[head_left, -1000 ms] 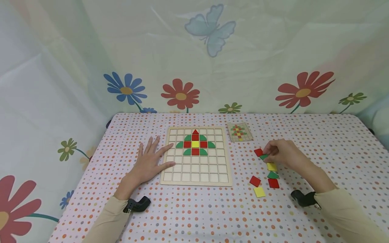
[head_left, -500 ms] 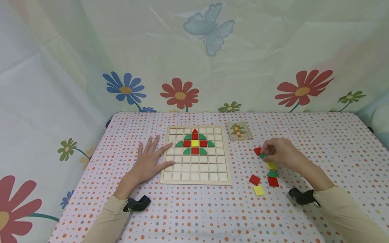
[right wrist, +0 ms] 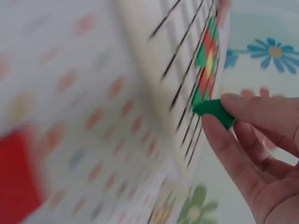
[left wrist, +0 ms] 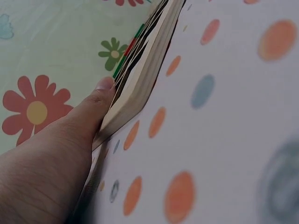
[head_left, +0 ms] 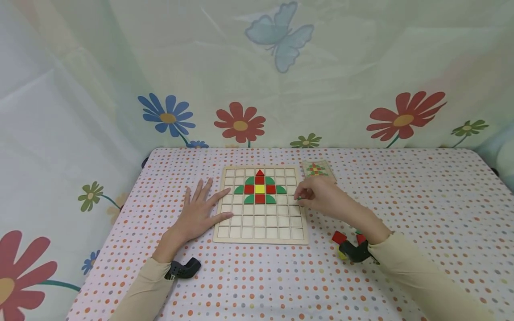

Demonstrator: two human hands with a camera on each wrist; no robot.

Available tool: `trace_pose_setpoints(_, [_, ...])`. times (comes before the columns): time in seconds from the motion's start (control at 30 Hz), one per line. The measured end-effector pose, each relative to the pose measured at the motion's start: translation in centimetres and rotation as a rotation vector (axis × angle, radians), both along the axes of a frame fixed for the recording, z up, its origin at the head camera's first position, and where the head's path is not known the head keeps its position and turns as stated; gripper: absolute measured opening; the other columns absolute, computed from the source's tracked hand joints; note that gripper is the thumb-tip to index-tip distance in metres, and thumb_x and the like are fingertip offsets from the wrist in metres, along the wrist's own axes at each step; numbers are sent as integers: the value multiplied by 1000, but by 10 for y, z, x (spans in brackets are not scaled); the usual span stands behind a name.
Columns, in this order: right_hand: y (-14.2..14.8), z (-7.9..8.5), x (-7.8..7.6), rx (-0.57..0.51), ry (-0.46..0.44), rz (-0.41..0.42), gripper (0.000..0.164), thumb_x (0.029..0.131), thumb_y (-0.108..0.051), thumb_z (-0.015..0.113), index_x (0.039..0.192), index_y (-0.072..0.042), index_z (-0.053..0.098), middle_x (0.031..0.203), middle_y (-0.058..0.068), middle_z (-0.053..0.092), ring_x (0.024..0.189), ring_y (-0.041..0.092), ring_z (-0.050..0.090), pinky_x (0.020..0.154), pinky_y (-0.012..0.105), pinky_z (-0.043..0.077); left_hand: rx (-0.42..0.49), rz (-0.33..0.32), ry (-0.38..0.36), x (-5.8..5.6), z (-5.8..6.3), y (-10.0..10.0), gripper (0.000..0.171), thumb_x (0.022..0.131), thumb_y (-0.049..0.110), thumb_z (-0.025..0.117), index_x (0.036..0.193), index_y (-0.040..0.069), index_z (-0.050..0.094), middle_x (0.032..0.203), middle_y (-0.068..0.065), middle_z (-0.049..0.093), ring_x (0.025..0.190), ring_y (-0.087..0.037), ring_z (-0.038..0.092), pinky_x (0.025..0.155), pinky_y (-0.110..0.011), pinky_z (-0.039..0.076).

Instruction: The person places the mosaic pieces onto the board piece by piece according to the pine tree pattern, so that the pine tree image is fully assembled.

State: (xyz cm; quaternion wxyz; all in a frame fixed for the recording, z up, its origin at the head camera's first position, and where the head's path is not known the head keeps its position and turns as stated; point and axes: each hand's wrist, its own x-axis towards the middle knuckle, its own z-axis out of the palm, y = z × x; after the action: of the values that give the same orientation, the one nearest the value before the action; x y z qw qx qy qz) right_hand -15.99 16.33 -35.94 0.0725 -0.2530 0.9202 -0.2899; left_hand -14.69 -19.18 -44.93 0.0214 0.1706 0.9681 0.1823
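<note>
A wooden grid board (head_left: 261, 242) lies on the dotted cloth, and tiles in red, green and yellow form a pattern around a yellow square (head_left: 259, 189) in its upper half. My left hand (head_left: 195, 219) is spread flat at the board's left side, with thumb and index finger resting on its edge. In the right wrist view a green tile (right wrist: 216, 111) with a curved side is pinched between thumb and fingertips. That right hand (head_left: 326, 198) is over the board's right edge, its forearm crossing above loose tiles.
A small pattern card (head_left: 315, 168) lies behind the right hand, partly covered by it. Loose tiles sit right of the board: a red square (head_left: 339, 236), a yellow one (head_left: 342, 255) and another red tile (head_left: 361, 239), some hidden by the wrist camera (head_left: 354, 252).
My right hand has picked up the green tile from among the loose tiles and carried it left to the board's right edge. The left hand has stayed in place.
</note>
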Motion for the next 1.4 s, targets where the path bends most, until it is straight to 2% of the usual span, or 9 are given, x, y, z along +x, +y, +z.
trace_pose_setpoints(0.23, [-55,1,-15,-106,-39,120,10,87,1,82,85,-6,75,79,-1,71,72,11,64,70,26,57,0,-11,-6,-1,2,2,76,95,62,65,161,29,44,174,-19,10,160,-44,-2,122,-71,-5])
trace_pose_setpoints(0.4, [-84,-8,-21,-206,-67,215,6,89,4,77,89,-1,77,81,0,72,73,8,66,72,24,58,-3,-14,-6,-1,1,1,76,95,62,65,161,30,43,174,-20,10,160,-44,-2,121,-72,-5])
trace_pose_setpoints(0.5, [-96,-15,-24,-227,-64,237,6,90,4,76,94,2,79,84,2,73,74,7,66,72,22,57,0,-17,-5,-1,0,1,76,96,61,65,161,30,43,174,-20,10,160,-44,-2,121,-72,-5])
trace_pose_setpoints(0.9, [-111,-31,-28,-276,-112,152,9,87,3,78,88,-5,81,87,4,76,74,6,66,69,22,55,-5,-11,-7,-1,-1,-1,76,96,62,65,161,31,43,174,-19,10,160,-44,-2,121,-72,-6])
trace_pose_setpoints(1.03, [-115,-36,-26,-278,-116,157,10,86,4,78,86,-6,80,83,0,73,72,4,66,70,21,56,-9,-4,-10,-1,-1,-2,76,95,63,64,161,31,44,174,-19,10,160,-44,-2,121,-73,-5])
trace_pose_setpoints(1.2, [-119,-38,-24,-288,-92,180,12,85,7,77,84,-4,79,83,2,72,73,5,66,69,20,57,-5,-2,-7,0,-2,-3,76,95,63,65,161,31,44,174,-19,11,160,-45,-1,121,-73,-4])
trace_pose_setpoints(1.4, [-122,-38,-23,-291,-112,172,12,86,7,77,83,-4,78,87,5,71,74,6,65,70,19,56,6,-14,-5,-1,-1,-2,75,96,61,65,161,31,44,174,-19,9,160,-45,-2,121,-72,-6])
